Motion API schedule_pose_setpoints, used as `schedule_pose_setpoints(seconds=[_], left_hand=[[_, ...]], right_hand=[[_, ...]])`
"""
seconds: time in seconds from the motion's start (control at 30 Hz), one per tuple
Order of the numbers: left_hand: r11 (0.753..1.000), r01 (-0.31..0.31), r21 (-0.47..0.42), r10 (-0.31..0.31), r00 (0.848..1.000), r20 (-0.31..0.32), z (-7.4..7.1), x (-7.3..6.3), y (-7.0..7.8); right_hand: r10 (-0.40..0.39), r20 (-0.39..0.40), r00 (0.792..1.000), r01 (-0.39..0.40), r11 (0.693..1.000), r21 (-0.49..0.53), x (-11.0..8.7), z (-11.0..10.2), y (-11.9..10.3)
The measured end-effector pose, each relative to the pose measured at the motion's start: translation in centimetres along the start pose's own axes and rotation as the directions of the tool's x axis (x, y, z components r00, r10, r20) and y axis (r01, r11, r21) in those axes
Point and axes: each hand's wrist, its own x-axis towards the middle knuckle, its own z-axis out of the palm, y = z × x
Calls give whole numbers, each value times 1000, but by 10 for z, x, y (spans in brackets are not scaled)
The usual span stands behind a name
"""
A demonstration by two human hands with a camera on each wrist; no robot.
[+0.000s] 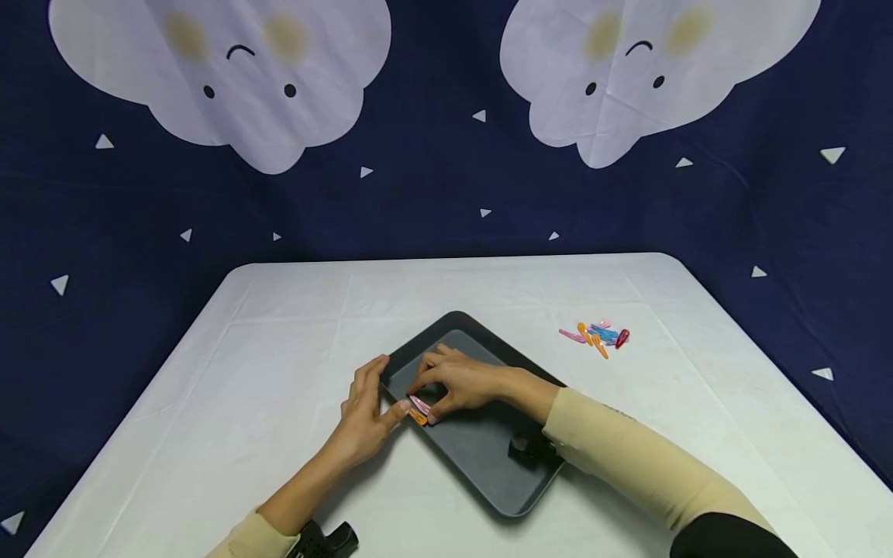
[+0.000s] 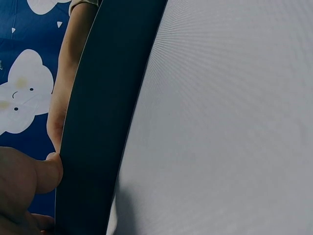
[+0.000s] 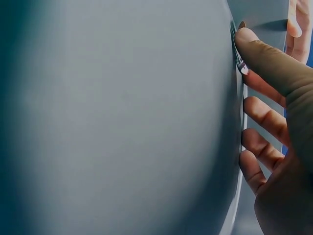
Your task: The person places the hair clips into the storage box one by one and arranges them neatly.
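A dark grey tray (image 1: 481, 465) lies slantwise on the table. My left hand (image 1: 364, 418) holds its left corner, the thumb at the rim and the other fingers along the outer side; the left wrist view shows the thumb (image 2: 49, 174) against the tray wall. Inside the tray, my right hand (image 1: 463, 381) pinches a pink hair clip (image 1: 420, 404) between thumb and index finger, low by the near left wall. Right beside that clip is an orange hair clip (image 1: 418, 417). In the right wrist view my thumb (image 3: 264, 58) partly hides the clips.
Several hair clips in pink, orange, blue and red lie in a loose pile (image 1: 603, 335) on the white tablecloth (image 1: 293, 333), beyond the tray to the right. A dark blue cloth (image 1: 418, 209) with clouds hangs behind the table.
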Motion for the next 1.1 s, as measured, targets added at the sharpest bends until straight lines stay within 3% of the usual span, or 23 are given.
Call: schedule_pose_setpoints(seconds=[1.1], left_hand=[[1000,-11,-5,11,1000,-10,1,0,-2]], right_hand=[[6,24,1000,-6,1000,6,1,-2,1]])
